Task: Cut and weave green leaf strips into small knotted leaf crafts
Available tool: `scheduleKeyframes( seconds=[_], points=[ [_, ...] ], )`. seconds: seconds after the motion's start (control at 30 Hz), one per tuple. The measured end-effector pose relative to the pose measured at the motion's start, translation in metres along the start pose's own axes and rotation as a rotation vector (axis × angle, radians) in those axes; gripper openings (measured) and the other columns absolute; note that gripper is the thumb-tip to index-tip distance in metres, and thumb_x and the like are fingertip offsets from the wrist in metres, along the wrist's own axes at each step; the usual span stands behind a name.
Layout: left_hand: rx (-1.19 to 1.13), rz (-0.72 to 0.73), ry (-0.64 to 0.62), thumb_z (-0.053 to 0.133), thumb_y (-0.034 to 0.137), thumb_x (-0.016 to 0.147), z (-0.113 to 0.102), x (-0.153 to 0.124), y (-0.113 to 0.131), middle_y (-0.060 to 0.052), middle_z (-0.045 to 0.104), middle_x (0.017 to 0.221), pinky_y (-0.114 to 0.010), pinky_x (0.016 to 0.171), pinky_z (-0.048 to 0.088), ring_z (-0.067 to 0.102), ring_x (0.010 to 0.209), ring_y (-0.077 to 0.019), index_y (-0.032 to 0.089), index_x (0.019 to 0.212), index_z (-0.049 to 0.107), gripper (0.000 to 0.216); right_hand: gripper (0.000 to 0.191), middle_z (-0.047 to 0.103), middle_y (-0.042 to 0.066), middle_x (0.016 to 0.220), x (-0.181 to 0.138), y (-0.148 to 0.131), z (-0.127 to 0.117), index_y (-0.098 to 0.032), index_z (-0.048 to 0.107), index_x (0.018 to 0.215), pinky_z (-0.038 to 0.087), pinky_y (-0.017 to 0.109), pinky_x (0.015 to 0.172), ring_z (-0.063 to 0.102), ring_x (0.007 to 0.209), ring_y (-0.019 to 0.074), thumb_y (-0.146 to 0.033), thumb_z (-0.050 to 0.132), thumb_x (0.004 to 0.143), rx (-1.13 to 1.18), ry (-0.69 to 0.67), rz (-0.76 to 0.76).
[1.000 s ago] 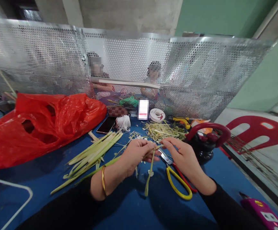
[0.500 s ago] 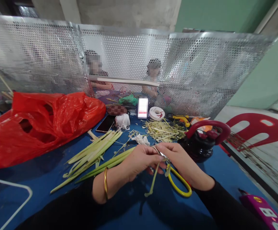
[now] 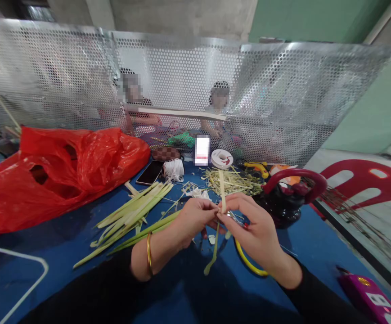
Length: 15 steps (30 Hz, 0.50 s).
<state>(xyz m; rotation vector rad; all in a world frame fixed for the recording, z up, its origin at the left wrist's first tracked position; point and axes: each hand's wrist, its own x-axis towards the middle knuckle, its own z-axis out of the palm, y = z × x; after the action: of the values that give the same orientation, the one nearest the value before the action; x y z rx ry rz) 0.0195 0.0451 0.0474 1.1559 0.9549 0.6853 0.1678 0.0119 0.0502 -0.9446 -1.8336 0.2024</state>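
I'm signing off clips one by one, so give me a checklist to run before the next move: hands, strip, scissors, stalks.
1. Left hand gripping: ok, pinched at the lower end of the pale strip.
2. Right hand gripping: ok, pinching the strip there too.
3. Strip's upper end free: ok, it points up, unheld.
4. Hanging green strand joined to the strip: cannot tell, fingers cover the spot.
5. Scissors fully visible: not ok, the right hand covers much of them.
6. Stalks on the table: ok, several lie there.

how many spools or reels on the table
2: the white string spool beside the dark phone, and the white reel with red markings near the perforated screen. The red plastic bag could hide more.
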Motion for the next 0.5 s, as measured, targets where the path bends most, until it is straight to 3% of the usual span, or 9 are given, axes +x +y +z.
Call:
scheduleKeyframes(
  seconds=[0.13, 0.23, 0.3, 0.5],
  points=[
    [-0.109, 0.050, 0.046, 0.072, 0.034, 0.065, -0.003, 0.002, 0.002, 0.003, 0.057, 0.052, -0.016, 0.036, 0.033, 0.047, 0.040, -0.0060, 0.014, 0.064, 0.061, 0.023, 0.013, 0.070, 0.007, 0.090, -0.008, -0.005, 0.003, -0.019, 0.064, 0.088, 0.050, 0.035, 0.073, 0.064, 0.082, 0.0195, -0.009, 0.056, 0.086, -0.304, -0.059, -0.386],
    [-0.268, 0.019, 0.049, 0.075, 0.031, 0.064, -0.006, 0.003, 0.004, -0.003, 0.067, 0.065, -0.018, 0.047, 0.040, 0.056, 0.050, -0.0080, 0.012, 0.068, 0.063, 0.023, 0.017, 0.072, 0.008, 0.090, -0.012, -0.005, 0.007, -0.015, 0.066, 0.088, 0.051, 0.037, 0.077, 0.064, 0.081, 0.0202, -0.008, 0.051, 0.090, -0.481, -0.135, -0.641],
    [-0.337, 0.010, 0.057, 0.076, 0.027, 0.065, -0.009, 0.003, 0.007, -0.007, 0.070, 0.072, -0.019, 0.054, 0.043, 0.060, 0.057, -0.0098, 0.011, 0.072, 0.064, 0.022, 0.018, 0.072, 0.009, 0.090, -0.013, -0.004, 0.008, -0.013, 0.068, 0.087, 0.051, 0.039, 0.082, 0.065, 0.085, 0.0219, -0.007, 0.051, 0.090, -0.539, -0.183, -0.724],
    [-0.387, 0.012, 0.087, 0.073, 0.024, 0.073, -0.016, 0.005, 0.011, -0.008, 0.072, 0.076, -0.020, 0.055, 0.047, 0.063, 0.060, -0.0119, 0.011, 0.074, 0.065, 0.016, 0.016, 0.072, 0.011, 0.099, -0.012, 0.002, 0.007, -0.010, 0.069, 0.093, 0.048, 0.043, 0.097, 0.064, 0.099, 0.0256, -0.008, 0.054, 0.087, -0.573, -0.256, -0.802]
  ],
)
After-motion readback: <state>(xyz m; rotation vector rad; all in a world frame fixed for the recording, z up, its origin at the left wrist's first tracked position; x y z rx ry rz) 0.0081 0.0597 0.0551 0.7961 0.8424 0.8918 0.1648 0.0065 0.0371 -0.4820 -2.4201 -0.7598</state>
